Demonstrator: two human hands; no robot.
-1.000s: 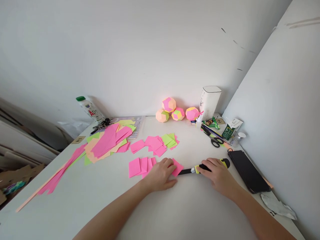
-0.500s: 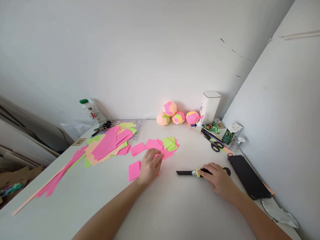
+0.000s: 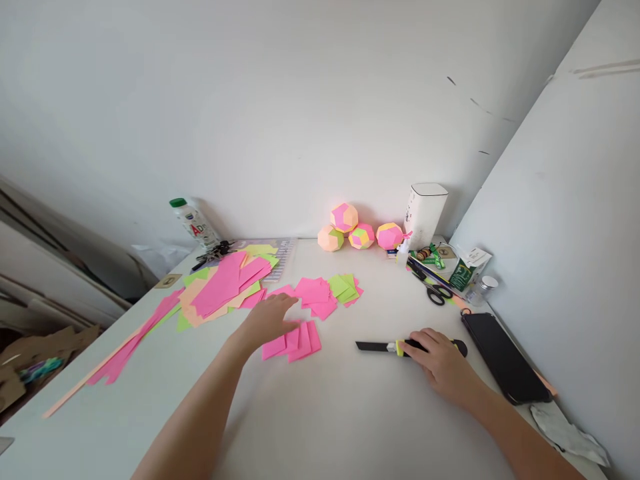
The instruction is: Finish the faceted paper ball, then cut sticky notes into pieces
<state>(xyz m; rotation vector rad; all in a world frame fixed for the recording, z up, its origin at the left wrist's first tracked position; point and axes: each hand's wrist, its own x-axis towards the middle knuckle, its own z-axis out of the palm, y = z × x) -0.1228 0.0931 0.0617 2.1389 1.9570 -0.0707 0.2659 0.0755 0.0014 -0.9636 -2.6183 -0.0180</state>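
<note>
My left hand hovers with fingers apart, holding nothing, beside a fanned row of pink paper pieces. Just beyond it lie more pink pieces and several overlapping green squares. My right hand rests on the table with its fingers wrapped over the handle of a black and yellow box cutter, whose dark blade points left. Part of the handle is hidden under that hand.
Long paper sheets lie at the left over a clear ruled mat. Paper balls stand by the wall. Scissors, a white container and a black phone-like slab are at the right. A bottle stands back left.
My left hand has moved left off the near pink pieces, and its fingers have spread, uncovering the fanned row. My right hand stays on the cutter. The view has shifted slightly.
</note>
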